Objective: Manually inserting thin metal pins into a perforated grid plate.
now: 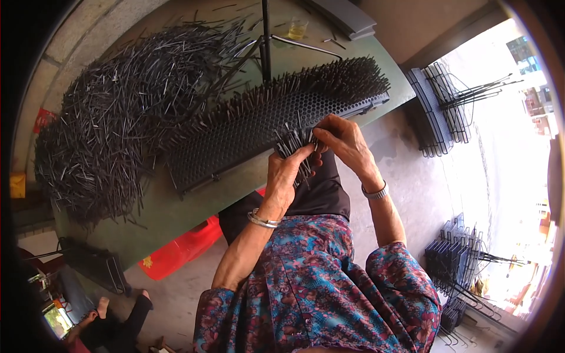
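A bundle of thin dark sticks (288,143) is gripped in my left hand (285,170), its ends fanning out past the thumb. My right hand (347,140) is closed in a pinch at the bundle's right side, with thumb and forefinger on a stick there. Just beyond both hands lies a long black panel full of round holes (220,150). Many similar sticks stand upright in its far rows (347,76), while the holes on the near side show bare. Part of the bundle is hidden by my fingers.
A big heap of loose dark sticks (118,112) covers the left of the green table (176,226). A dark upright pole (266,44) and a small cup (298,28) stand behind the panel. Wire-framed racks (435,112) sit at right. A red stool (182,247) is below the table.
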The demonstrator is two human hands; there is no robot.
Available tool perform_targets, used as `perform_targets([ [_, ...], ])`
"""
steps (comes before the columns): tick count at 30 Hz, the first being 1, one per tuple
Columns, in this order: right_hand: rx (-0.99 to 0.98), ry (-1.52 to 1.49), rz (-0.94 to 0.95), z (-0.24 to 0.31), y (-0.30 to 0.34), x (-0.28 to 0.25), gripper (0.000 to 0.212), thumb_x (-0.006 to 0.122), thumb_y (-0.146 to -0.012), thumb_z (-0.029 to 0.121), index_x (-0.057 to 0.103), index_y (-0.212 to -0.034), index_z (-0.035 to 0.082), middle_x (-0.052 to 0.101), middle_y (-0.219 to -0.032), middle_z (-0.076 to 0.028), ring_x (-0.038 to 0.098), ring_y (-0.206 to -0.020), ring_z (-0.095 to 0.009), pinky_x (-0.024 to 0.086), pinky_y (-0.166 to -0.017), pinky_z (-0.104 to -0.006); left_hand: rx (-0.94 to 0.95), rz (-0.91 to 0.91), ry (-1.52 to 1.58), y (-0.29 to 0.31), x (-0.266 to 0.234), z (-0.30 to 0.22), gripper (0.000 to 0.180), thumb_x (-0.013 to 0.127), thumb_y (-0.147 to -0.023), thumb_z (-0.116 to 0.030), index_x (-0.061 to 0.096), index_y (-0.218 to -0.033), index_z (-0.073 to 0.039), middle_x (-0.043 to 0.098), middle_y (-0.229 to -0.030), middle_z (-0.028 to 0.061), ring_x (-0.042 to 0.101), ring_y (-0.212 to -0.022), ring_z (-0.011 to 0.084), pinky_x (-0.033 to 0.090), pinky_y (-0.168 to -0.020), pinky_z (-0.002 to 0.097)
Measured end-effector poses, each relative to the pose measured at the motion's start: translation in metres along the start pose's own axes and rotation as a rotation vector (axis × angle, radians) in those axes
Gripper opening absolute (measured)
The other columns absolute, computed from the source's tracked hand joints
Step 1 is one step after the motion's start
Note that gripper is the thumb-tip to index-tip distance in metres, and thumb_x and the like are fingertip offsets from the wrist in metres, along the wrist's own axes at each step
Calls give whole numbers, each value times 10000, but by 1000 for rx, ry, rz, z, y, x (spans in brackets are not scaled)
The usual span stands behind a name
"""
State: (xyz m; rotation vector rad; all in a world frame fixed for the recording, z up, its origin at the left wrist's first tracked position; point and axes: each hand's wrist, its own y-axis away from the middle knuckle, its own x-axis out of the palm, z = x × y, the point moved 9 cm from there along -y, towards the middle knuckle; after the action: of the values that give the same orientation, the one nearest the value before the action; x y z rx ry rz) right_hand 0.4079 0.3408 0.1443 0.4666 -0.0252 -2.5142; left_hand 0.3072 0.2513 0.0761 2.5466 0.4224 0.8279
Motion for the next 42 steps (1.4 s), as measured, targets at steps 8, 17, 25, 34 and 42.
perform_targets([
  [8, -159, 4, -430, 19, 11, -59, 88, 602, -917, 48, 605, -947, -36, 686, -776, -86, 695, -728, -142, 520, -623, -251, -147, -47, 291, -7, -10, 14, 261, 682, -880, -211, 644, -1044, -11, 714, -944, 152, 718, -817, 268, 598, -677, 391],
  [17, -415, 431, -772, 20, -10, -88, 59, 629, -898, 64, 597, -925, 23, 665, -743, -75, 673, -683, -202, 497, -612, -304, -164, 98, 426, -16, -6, 33, 279, 586, -941, -230, 593, -1156, -53, 665, -1098, 214, 653, -1029, 344, 548, -877, 517],
  [25, -419, 490, -717, 24, -14, -85, 79, 611, -923, 102, 598, -950, 29, 697, -757, -69, 705, -710, -171, 497, -602, -271, -189, 65, 417, -15, -10, 33, 268, 605, -932, -219, 604, -1140, -50, 674, -1073, 204, 662, -1010, 338, 551, -878, 519],
  [34, -414, 389, -524, 21, -29, -82, 41, 606, -893, 26, 614, -933, 26, 633, -767, -106, 666, -658, -205, 492, -585, -313, -237, 75, 460, -14, -4, 39, 129, 656, -905, -182, 622, -958, -69, 688, -901, 139, 688, -876, 288, 577, -827, 483],
  [42, -371, 713, -605, 14, -31, -74, 114, 681, -857, 176, 687, -927, 88, 603, -873, -82, 612, -763, -292, 484, -660, -398, -159, 82, 295, -10, -1, 28, 189, 679, -899, -238, 643, -998, -81, 683, -828, 77, 662, -725, 187, 585, -697, 393],
])
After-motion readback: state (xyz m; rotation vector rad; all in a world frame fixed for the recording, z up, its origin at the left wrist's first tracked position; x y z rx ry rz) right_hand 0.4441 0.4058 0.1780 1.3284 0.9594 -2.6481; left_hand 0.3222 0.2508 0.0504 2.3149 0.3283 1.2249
